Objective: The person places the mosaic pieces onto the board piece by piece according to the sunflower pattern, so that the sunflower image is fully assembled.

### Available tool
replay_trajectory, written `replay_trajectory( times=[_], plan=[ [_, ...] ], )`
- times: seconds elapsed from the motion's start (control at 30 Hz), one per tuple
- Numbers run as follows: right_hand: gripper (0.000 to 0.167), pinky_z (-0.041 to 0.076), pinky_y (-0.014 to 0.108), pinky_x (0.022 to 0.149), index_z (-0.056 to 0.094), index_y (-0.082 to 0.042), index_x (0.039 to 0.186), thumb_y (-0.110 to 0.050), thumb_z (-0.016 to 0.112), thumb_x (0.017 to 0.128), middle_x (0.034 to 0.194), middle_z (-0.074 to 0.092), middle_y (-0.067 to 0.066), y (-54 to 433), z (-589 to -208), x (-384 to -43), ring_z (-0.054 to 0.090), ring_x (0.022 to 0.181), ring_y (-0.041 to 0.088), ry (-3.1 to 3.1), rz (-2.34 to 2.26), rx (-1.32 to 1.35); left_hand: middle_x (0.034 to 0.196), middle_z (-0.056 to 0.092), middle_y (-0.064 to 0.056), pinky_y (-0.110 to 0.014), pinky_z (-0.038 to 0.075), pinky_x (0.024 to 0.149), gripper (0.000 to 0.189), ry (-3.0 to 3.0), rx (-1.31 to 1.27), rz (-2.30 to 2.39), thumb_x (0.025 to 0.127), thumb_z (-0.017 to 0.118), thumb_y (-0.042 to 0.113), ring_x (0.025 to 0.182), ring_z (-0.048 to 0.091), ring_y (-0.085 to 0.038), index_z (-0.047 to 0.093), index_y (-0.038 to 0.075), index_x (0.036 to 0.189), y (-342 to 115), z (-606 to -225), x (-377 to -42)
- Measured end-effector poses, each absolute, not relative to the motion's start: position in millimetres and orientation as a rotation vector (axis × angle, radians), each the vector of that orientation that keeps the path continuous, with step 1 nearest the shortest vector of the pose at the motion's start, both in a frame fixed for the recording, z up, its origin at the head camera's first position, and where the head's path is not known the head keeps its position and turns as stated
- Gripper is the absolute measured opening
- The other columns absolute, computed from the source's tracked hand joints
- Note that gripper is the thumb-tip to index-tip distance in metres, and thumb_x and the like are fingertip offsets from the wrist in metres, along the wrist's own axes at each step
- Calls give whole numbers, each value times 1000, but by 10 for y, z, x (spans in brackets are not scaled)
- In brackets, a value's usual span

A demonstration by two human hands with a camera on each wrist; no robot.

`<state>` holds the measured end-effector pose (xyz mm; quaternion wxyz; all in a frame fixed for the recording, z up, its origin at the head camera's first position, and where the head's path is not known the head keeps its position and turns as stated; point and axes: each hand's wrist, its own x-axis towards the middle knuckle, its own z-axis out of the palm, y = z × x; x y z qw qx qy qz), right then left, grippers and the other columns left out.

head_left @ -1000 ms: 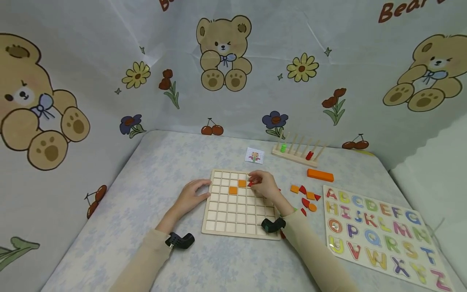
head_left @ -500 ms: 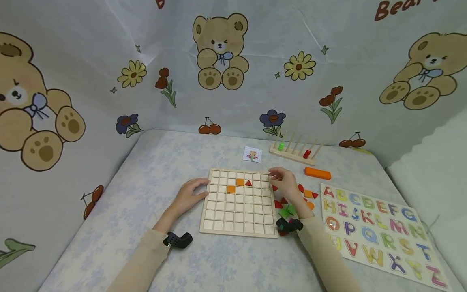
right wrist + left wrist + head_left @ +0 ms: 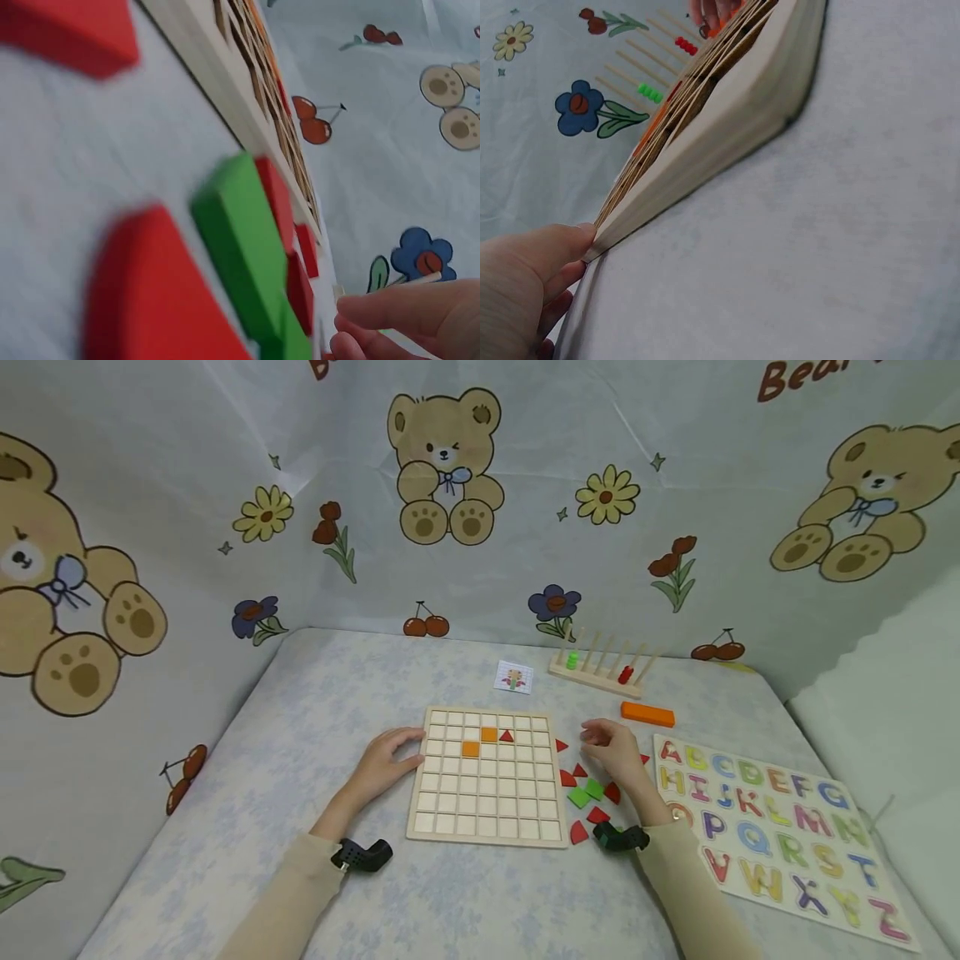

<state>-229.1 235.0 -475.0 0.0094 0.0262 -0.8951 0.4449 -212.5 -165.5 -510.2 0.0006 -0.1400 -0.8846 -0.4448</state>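
Observation:
A wooden grid board (image 3: 487,842) lies on the table, with two orange squares (image 3: 470,749) and a red triangle (image 3: 507,737) in its cells. My left hand (image 3: 384,762) rests at the board's left edge; in the left wrist view its thumb (image 3: 566,244) touches the rim. Right of the board, my right hand (image 3: 613,750) hovers over loose pieces, fingers loosely bent, and nothing shows between them. Several red pieces (image 3: 597,816) and green squares (image 3: 578,797) lie below it. The hand and forearm hide other pieces.
A small picture card (image 3: 514,677) lies behind the board. At the back right stands a wooden peg rack (image 3: 596,678) with green and red beads. An orange block (image 3: 647,714) lies in front of it. An alphabet puzzle board (image 3: 813,875) occupies the right side.
My right hand has let go of the red triangle in a board cell and moved right, off the board and over the loose pieces. The left hand has stayed at the edge.

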Motion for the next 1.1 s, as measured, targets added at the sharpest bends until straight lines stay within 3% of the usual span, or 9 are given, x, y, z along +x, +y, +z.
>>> replay_trajectory(
  times=[0.1,0.2,0.53,0.63,0.87,1.1],
  plan=[
    [37,51,16,72,62,9,123,4,67,87,110,69,26,2279,-4782,-2293,63,88,26,-2813,1380,188,146,54,-12,-58,30,118,46,-2787,-426,-1409,95,68,27,143,41,-35,59,12,138,-1653,-5108,-2128],
    [38,57,29,79,63,9,122,3,70,85,110,69,26,2205,-4809,-2293,65,91,31,-2816,1354,288,147,54,-12,-57,30,119,47,-2786,-419,-1412,95,68,27,142,41,-34,59,12,138,-1643,-5105,-2127],
    [39,55,49,89,64,7,123,5,68,84,109,70,24,2119,-4851,-2313,65,99,37,-2831,1318,325,145,56,-12,-56,32,118,46,-2784,-442,-1404,95,68,27,141,43,-34,60,11,137,-1616,-5083,-2111],
    [37,56,46,87,64,7,121,6,68,84,107,70,24,2113,-4854,-2314,65,97,36,-2822,1329,317,145,55,-12,-57,32,118,47,-2783,-448,-1390,95,69,27,140,44,-35,59,11,137,-1618,-5091,-2112],
    [34,53,26,77,66,7,117,7,71,83,103,70,23,2101,-4878,-2297,64,91,32,-2782,1358,324,145,55,-12,-57,32,117,47,-2783,-448,-1385,94,69,27,140,44,-34,59,12,138,-1627,-5090,-2115],
    [33,53,25,74,67,8,115,8,71,82,102,68,24,2087,-4865,-2287,62,85,29,-2766,1351,332,146,54,-12,-58,30,118,48,-2788,-439,-1385,94,69,27,141,42,-35,59,11,138,-1642,-5085,-2116]
  ],
)
